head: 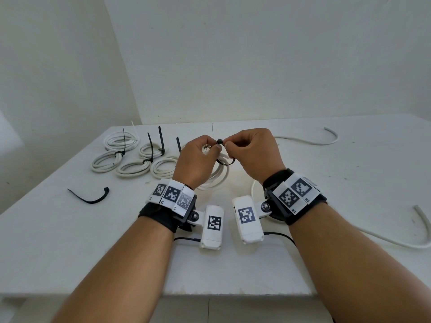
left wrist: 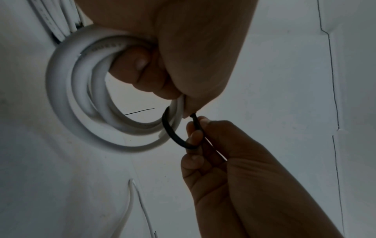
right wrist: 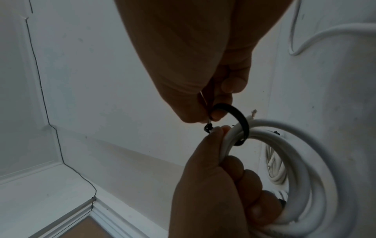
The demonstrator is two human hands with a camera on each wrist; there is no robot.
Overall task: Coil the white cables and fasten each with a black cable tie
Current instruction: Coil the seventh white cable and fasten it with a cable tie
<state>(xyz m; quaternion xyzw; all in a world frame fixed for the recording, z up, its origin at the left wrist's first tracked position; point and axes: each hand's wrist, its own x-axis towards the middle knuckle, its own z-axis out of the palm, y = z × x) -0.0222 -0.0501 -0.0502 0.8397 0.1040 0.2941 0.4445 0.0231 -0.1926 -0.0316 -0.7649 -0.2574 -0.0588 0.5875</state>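
Above the white table (head: pixel 70 229), my left hand (head: pixel 213 148) grips a coiled white cable (head: pixel 217 176), its fingers curled through the coil (left wrist: pixel 67 96). A black cable tie (head: pixel 225 162) loops loosely around the coil's strands (right wrist: pixel 242 119), with its head up between the two thumbs. My right hand (head: pixel 229 145) pinches the tie (left wrist: pixel 173 133) near its head, fingers curled. The right hand (right wrist: pixel 203 109) is directly opposite the left hand (right wrist: pixel 215 133), fingertips nearly touching. The tie's thin tail points up past the fingers.
Several coiled white cables with black ties (head: pixel 134 167) lie at the table's back left. A spare black tie (head: pixel 91 197) lies at the left. Loose white cables lie at the back right (head: pixel 321 141) and along the right edge (head: pixel 396 241).
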